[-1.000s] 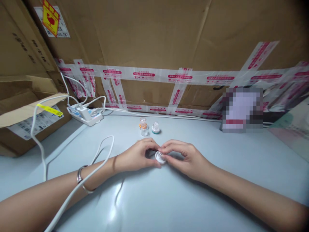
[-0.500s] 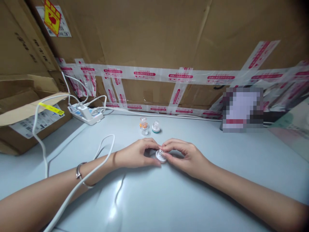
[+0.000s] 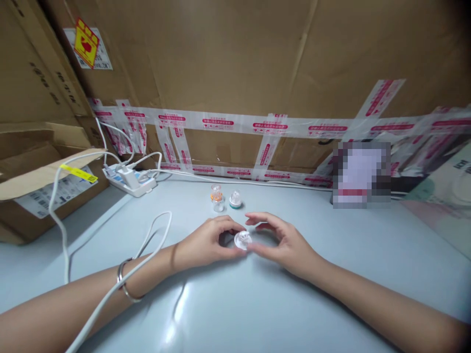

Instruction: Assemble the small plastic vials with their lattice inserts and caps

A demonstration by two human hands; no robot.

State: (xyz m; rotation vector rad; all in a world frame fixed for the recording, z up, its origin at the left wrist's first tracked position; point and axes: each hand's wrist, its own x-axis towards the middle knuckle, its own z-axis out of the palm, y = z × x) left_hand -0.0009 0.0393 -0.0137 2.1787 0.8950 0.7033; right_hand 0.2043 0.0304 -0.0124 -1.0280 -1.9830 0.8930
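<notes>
A small round white piece point(image 3: 243, 239) with a raised centre sits on the pale table between my hands. My left hand point(image 3: 211, 241) grips it from the left, thumb in front and fingers behind. Around its right side my right hand point(image 3: 289, 244) is spread, thumb beside the piece's edge and fingers apart. Beyond them stand a clear container with an orange middle point(image 3: 217, 197) and a clear-topped white one with a teal base point(image 3: 235, 199).
A white power strip point(image 3: 134, 184) with plugs lies at the back left, beside an open cardboard box point(image 3: 47, 196). A white cable point(image 3: 110, 294) crosses over my left forearm. A blurred-out upright device point(image 3: 358, 174) stands back right, before a large taped carton point(image 3: 221, 59).
My right fingers have let go of the piece's raised centre and opened away from it. The whole view has shifted slightly.
</notes>
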